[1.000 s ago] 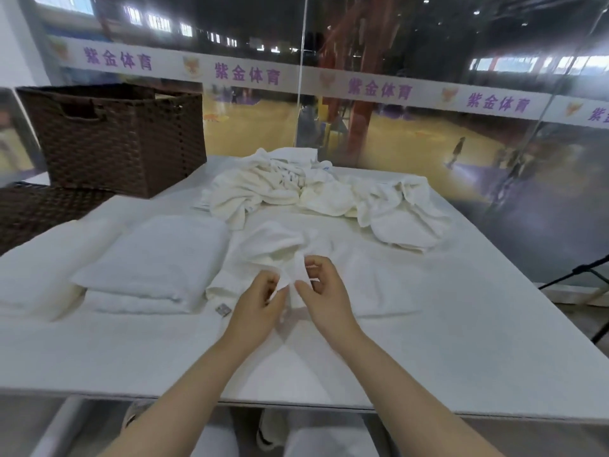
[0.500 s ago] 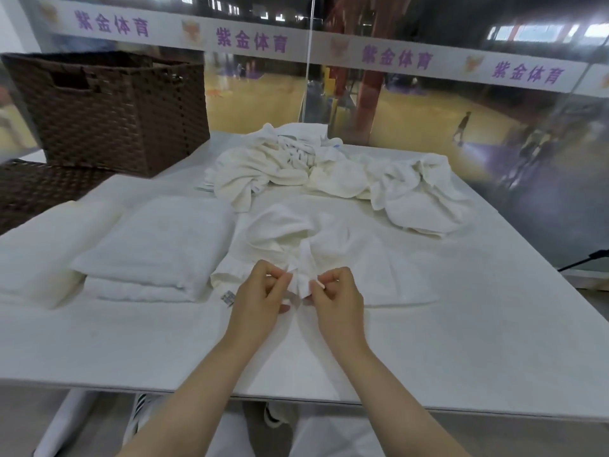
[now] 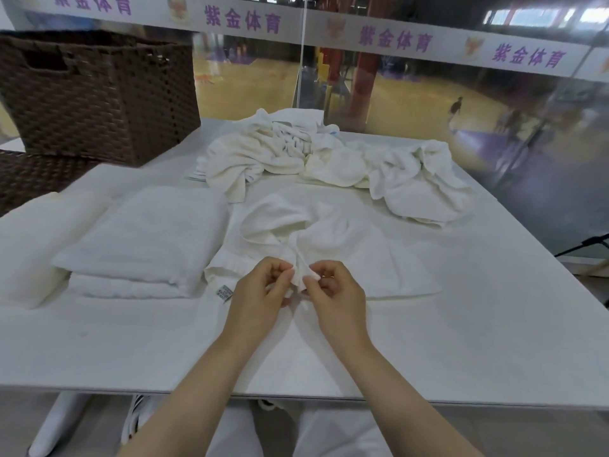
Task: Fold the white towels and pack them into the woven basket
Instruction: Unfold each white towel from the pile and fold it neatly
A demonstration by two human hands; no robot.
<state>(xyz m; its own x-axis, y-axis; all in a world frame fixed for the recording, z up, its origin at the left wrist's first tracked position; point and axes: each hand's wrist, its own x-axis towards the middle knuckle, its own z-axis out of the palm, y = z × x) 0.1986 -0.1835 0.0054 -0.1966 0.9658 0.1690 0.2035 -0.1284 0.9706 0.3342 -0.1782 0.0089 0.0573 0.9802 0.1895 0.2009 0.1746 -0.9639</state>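
Note:
A rumpled white towel (image 3: 333, 245) lies in the middle of the white table (image 3: 461, 341). My left hand (image 3: 260, 291) and my right hand (image 3: 333, 295) sit close together at its near edge, each pinching a corner of the cloth between thumb and fingers. A grey label (image 3: 224, 293) shows at the towel's left corner. Two folded towels (image 3: 145, 245) are stacked to the left. A heap of unfolded towels (image 3: 329, 163) lies at the back. The dark brown woven basket (image 3: 95, 94) stands at the far left corner.
Another folded white towel (image 3: 29, 245) lies at the left edge. A flat brown woven piece (image 3: 36, 176), perhaps a lid, sits below the basket. A glass wall with a purple-lettered band (image 3: 395, 37) runs behind the table. A black stand leg (image 3: 583, 245) shows at the right.
Both hands have drawn back toward the near edge with the towel corners pinched, pulling the cloth along. My view has moved closer and tilted down.

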